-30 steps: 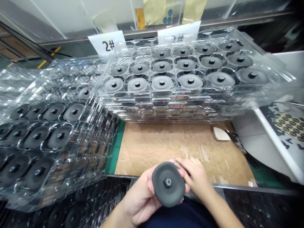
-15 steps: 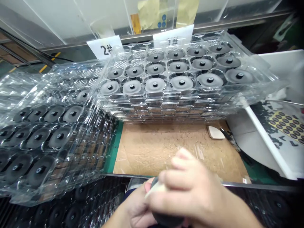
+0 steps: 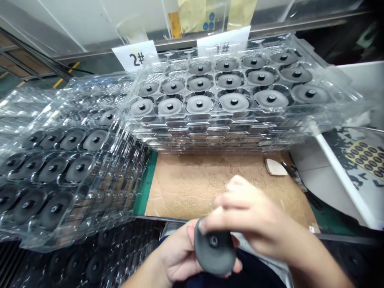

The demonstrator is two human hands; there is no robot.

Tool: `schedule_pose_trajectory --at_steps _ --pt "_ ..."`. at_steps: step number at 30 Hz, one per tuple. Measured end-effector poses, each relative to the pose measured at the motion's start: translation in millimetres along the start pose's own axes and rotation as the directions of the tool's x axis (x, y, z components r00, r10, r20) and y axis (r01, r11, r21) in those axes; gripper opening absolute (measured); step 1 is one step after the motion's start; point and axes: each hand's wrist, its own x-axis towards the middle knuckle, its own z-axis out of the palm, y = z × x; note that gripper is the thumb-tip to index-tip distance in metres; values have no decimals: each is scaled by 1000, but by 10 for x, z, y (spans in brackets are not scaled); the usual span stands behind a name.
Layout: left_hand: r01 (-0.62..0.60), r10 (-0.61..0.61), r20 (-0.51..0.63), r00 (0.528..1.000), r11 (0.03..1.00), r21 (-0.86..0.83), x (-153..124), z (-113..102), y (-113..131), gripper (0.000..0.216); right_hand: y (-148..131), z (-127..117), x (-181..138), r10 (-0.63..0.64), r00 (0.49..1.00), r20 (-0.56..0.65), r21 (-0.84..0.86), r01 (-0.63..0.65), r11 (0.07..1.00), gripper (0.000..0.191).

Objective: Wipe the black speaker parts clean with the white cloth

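Note:
A dark grey round disc [image 3: 215, 256] with a small raised hub at its centre is in my left hand [image 3: 180, 256], tilted so its face shows. The fingers of that hand wrap its left edge and underside, and fingertips show at its lower right. My right hand [image 3: 246, 218] is bent over the disc's upper edge, its fingers curled and one fingertip against the face. Whether something small is pinched in them is hidden and slightly blurred. Behind stands a stack of clear plastic trays [image 3: 210, 130], whose top pockets hold several similar discs [image 3: 199, 104].
At left is another clear tray stack [image 3: 103, 188] with discs. Cardboard [image 3: 186, 184] covers the bench, with a pale pad [image 3: 275, 167] and a dark-handled tool [image 3: 292, 174] on it. A white bin [image 3: 345, 180] with a sticker sheet [image 3: 367, 158] stands at right.
The right hand has moved up off the disc's middle, uncovering its face and hub. A pale piece seen under the right fingers earlier is no longer plain. The view has shifted slightly.

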Motion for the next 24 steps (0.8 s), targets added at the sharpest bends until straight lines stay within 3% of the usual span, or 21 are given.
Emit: schedule_pose_trajectory --at_steps 3,8,11,13,15,18,20,22,24 --pt "80 -80 -11 997 996 -48 -54 20 117 33 209 111 -173 246 951 -190 -34 -256 966 27" --pt "48 -50 -32 998 997 -55 -78 -2 212 44 362 583 -476 534 820 -208 215 -494 843 25" --pt "5 -7 -49 999 998 -58 -55 -46 197 46 362 726 -594 638 737 -225 258 -586 768 26" --pt "-21 18 -52 998 998 -56 -38 -51 183 51 272 678 -584 683 663 -308 275 -625 731 24" --pt "-58 56 -68 996 998 -29 -22 -24 174 55 99 566 -479 646 631 -430 274 -590 759 22" --pt "-156 157 -143 977 988 19 -13 33 176 46 -202 442 -194 384 735 -559 154 -363 919 30" --pt "-244 248 -203 947 969 46 -18 46 180 38 -332 430 -2 237 805 -545 89 -226 970 31" --pt "-339 346 -250 904 938 72 -24 35 174 43 -376 449 146 249 866 -433 132 -213 968 26" --pt "-404 413 -284 865 910 92 -24 18 155 50 -364 475 243 318 882 -349 182 -269 946 23"
